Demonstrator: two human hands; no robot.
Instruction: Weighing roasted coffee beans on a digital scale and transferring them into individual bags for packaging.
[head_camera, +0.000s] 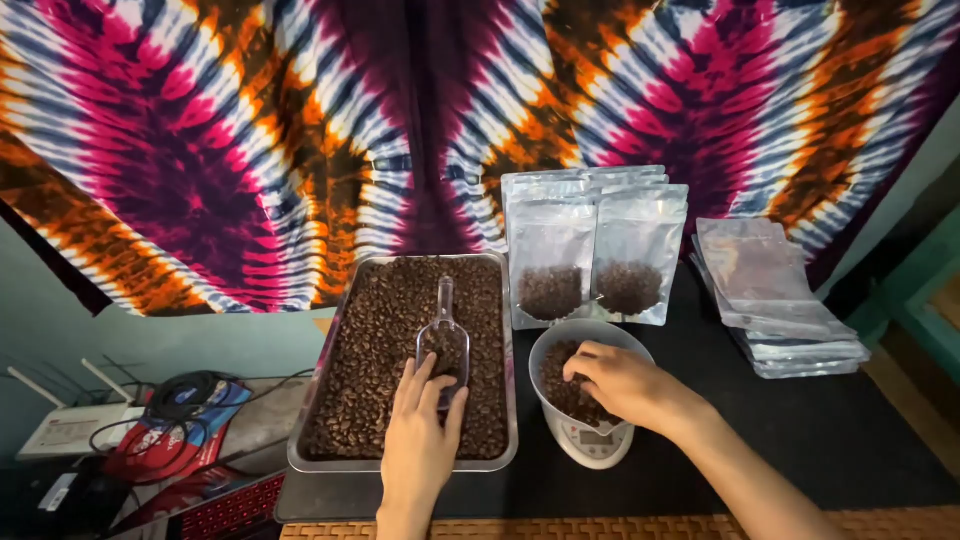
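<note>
A clear scoop (443, 345) is touched by the loosely spread left hand (420, 440) in the coffee-bean tray (310, 420). At three o'clock, beans in the bowl (560, 340) on the scale (590, 445) are pinched by the curled right hand (620, 380). Filled pouches (595, 255) stand at twelve o'clock.

The right hand (622, 385) hides the scale (592, 440) bowl's front.

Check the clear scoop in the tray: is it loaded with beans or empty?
Loaded, at least partly: the clear scoop lies on the beans in the metal tray, with beans showing inside its bowl beside the left hand.
</note>
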